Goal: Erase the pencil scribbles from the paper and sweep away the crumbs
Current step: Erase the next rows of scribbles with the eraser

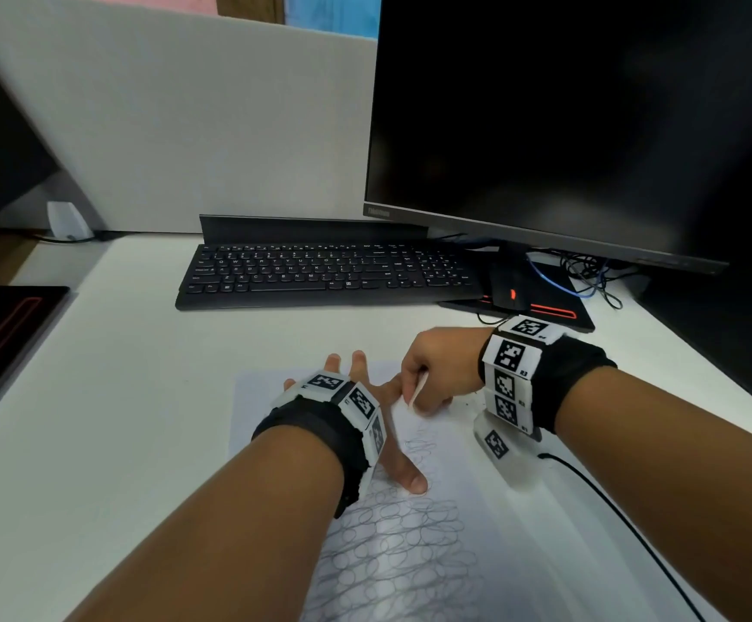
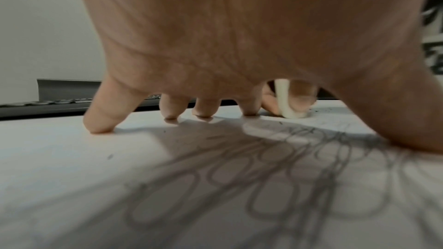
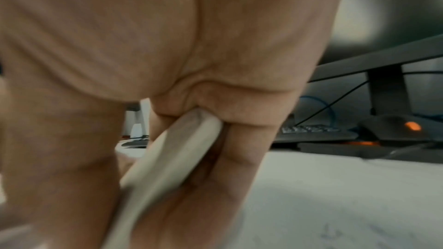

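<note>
A white sheet of paper (image 1: pixel 459 478) lies on the desk, its near half covered with looping pencil scribbles (image 1: pixel 401 545). My left hand (image 1: pixel 356 397) lies spread on the paper with its fingertips (image 2: pixel 99 127) and thumb pressing down. Just right of it, my right hand (image 1: pixel 437 374) pinches a flat white eraser (image 1: pixel 417 390) and holds its lower end on the paper's far part. In the left wrist view the eraser (image 2: pixel 287 101) touches the sheet beyond my fingers, with dark crumbs (image 2: pixel 321 110) scattered beside it. The right wrist view shows the eraser (image 3: pixel 172 158) gripped between thumb and fingers.
A black keyboard (image 1: pixel 329 276) lies beyond the paper, with a dark monitor (image 1: pixel 567 123) at the back right above a mouse (image 1: pixel 506 287) on a black pad. A black cable (image 1: pixel 612 509) runs along the desk at the right. A dark pad (image 1: pixel 1 334) lies at the left edge.
</note>
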`<state>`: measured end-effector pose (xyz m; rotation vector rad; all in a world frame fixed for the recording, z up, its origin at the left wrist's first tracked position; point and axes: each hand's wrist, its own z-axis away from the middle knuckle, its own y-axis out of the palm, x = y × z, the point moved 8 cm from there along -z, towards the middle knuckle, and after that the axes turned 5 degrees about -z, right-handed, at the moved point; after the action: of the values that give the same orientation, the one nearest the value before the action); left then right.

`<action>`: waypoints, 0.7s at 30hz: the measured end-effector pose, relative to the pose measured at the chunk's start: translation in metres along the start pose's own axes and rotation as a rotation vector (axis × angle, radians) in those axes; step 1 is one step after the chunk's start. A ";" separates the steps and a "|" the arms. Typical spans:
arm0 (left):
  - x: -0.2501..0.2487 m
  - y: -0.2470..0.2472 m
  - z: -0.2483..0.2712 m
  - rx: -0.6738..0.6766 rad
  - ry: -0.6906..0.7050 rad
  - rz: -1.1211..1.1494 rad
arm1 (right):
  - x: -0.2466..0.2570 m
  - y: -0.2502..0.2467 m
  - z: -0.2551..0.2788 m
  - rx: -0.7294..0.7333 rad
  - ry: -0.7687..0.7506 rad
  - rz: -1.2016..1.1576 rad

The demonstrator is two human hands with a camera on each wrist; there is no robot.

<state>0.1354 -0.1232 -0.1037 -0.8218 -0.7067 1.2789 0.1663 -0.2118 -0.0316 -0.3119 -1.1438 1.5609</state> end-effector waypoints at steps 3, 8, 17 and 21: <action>0.000 -0.001 0.000 -0.012 0.005 -0.001 | 0.000 0.006 0.002 0.057 -0.007 -0.025; 0.000 -0.001 0.004 -0.009 0.008 0.004 | -0.003 -0.002 0.004 -0.013 0.001 -0.031; -0.001 -0.004 0.005 -0.006 0.006 -0.001 | -0.003 0.005 0.007 0.029 0.003 -0.042; -0.001 -0.003 0.004 -0.021 -0.005 -0.009 | -0.004 0.004 0.007 0.036 0.007 -0.046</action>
<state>0.1333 -0.1243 -0.0984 -0.8316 -0.7279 1.2677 0.1604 -0.2178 -0.0325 -0.2655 -1.1085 1.5376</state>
